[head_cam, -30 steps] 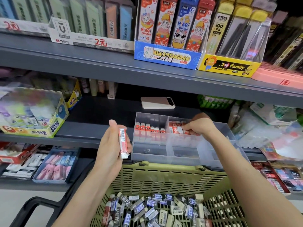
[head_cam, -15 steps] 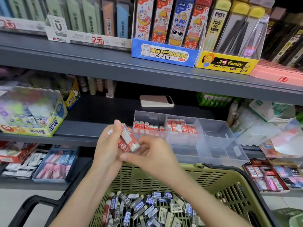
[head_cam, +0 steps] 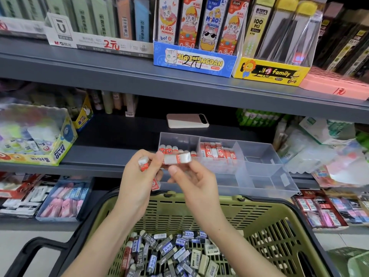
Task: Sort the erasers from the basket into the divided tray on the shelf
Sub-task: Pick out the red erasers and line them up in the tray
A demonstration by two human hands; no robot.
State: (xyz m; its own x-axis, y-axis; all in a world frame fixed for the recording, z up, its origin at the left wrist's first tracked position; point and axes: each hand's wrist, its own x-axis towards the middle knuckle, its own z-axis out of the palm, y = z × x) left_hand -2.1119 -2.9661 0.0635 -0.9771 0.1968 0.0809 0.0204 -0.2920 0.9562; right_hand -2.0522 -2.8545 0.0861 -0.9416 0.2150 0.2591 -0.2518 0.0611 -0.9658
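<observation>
My left hand (head_cam: 137, 182) grips a few red-and-white erasers (head_cam: 144, 164) in front of the clear divided tray (head_cam: 265, 176) on the middle shelf. My right hand (head_cam: 196, 184) pinches one red-and-white eraser (head_cam: 177, 158), lying level, just left of the tray's front. Two back compartments of the tray hold rows of red-and-white erasers (head_cam: 217, 151); the right and front compartments look bare. Below my arms the green basket (head_cam: 225, 208) holds several loose erasers (head_cam: 169, 250) in dark and blue wrappers.
A pink phone (head_cam: 187, 120) lies behind the tray. A glue-stick box (head_cam: 36, 136) stands at the left of the same shelf, and plastic-wrapped packs (head_cam: 323, 148) crowd the right. Display boxes (head_cam: 195, 60) line the shelf above. Eraser trays (head_cam: 63, 198) fill the lower shelf.
My right hand left the tray's back compartment, came to my left hand and took one eraser from the bunch. It now holds that eraser level, apart from the others.
</observation>
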